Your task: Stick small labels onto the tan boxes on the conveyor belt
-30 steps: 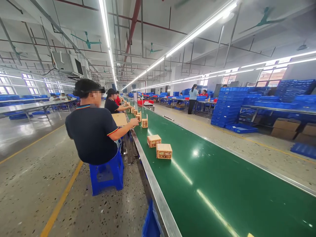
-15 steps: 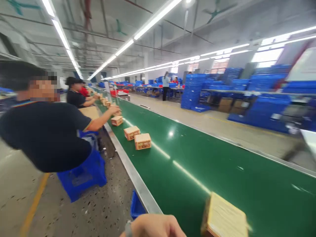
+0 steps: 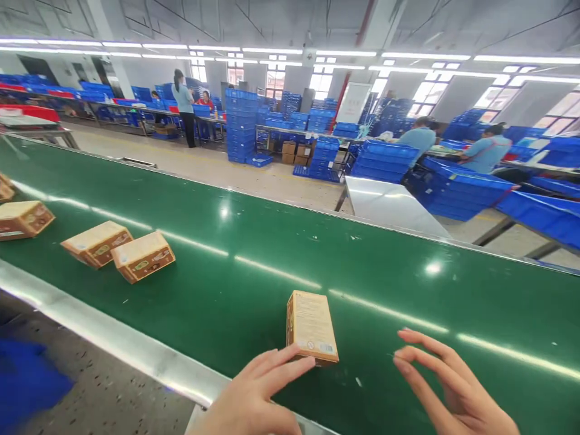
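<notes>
A small cardboard box [image 3: 312, 323] with a printed cream top and brown sides lies on the green conveyor belt [image 3: 254, 326] in front of me. At its near edge is my left hand [image 3: 260, 393], open, two fingers stretched over or against the bottom corner; whether they press on it I cannot tell. My right hand [image 3: 457, 386] hovers over the belt to the right of the box, open and holding nothing visible, its thumb and finger tips close together. Two like boxes rest side by side farther left, the nearer box [image 3: 144, 257] slightly askew.
More boxes [image 3: 25, 219] lie at the belt's left end. A metal rail [image 3: 113, 338] runs along the near side. Beyond the belt stand a metal table [image 3: 389, 202], stacked blue crates [image 3: 240, 124] and several people at benches. Something blue [image 3: 31, 377] is at lower left.
My view has swung right, and the seated co-workers on the left are out of frame. Both my hands now show, the left at the nearest box.
</notes>
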`<state>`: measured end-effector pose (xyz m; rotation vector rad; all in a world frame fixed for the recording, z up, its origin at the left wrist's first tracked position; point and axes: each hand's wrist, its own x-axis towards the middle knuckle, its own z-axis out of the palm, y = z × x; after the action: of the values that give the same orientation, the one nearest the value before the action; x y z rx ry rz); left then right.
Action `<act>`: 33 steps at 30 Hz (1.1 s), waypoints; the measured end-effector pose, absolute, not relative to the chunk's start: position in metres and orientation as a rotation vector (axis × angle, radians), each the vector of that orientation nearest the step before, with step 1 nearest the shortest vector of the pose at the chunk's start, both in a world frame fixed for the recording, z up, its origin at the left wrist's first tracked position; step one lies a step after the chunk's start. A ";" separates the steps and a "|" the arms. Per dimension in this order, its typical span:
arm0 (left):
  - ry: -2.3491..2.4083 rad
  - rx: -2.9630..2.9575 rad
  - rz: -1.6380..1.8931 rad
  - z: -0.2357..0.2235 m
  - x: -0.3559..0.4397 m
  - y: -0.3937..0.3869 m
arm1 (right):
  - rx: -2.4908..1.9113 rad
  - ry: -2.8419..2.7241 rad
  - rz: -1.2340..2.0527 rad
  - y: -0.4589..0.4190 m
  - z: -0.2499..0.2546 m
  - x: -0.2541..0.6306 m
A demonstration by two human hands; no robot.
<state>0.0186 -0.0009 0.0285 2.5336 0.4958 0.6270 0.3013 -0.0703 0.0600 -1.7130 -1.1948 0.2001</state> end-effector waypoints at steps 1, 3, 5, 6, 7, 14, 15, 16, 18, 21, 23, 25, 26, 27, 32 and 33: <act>0.449 2.589 0.656 0.024 0.024 -0.001 | -1.728 -1.144 0.254 -0.065 0.066 0.293; 0.418 2.631 0.716 0.020 0.033 -0.001 | -1.719 -1.045 0.400 -0.055 0.075 0.278; 0.429 2.625 0.732 0.018 0.038 -0.002 | -1.698 -0.939 0.533 -0.046 0.080 0.265; 0.440 2.620 0.712 0.018 0.041 -0.003 | -1.693 -0.886 0.583 -0.042 0.081 0.260; 0.446 2.616 0.686 0.017 0.043 -0.004 | -1.689 -0.835 0.622 -0.038 0.081 0.256; 0.434 2.627 0.638 0.014 0.055 -0.008 | -1.597 -0.544 0.672 -0.024 0.074 0.241; 0.416 2.640 0.633 0.014 0.055 -0.008 | -1.585 -0.519 0.686 -0.024 0.072 0.240; 0.398 2.653 0.631 0.014 0.056 -0.009 | -1.576 -0.503 0.706 -0.024 0.071 0.239; 0.376 2.672 0.637 0.013 0.056 -0.010 | -1.561 -0.478 0.731 -0.025 0.068 0.238; 0.373 2.689 0.668 0.011 0.057 -0.013 | -1.524 -0.437 0.728 -0.025 0.063 0.234; 0.376 2.693 0.683 0.012 0.058 -0.015 | -1.496 -0.414 0.733 -0.025 0.061 0.231; 0.371 2.697 0.686 0.014 0.059 -0.015 | -1.479 -0.407 0.748 -0.025 0.061 0.228; 0.367 2.699 0.683 0.015 0.060 -0.016 | -1.477 -0.403 0.750 -0.025 0.061 0.227; 0.364 2.701 0.679 0.016 0.061 -0.016 | -1.477 -0.400 0.749 -0.025 0.061 0.226; 0.347 2.707 0.629 0.017 0.062 -0.016 | -1.512 -0.366 0.699 -0.025 0.066 0.220; 0.343 2.705 0.619 0.017 0.062 -0.016 | -1.523 -0.365 0.689 -0.025 0.066 0.220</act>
<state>0.0624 -0.0157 0.0165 2.7047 0.3432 0.6195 0.2196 -0.0246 0.0665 -1.5232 -0.3649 0.6889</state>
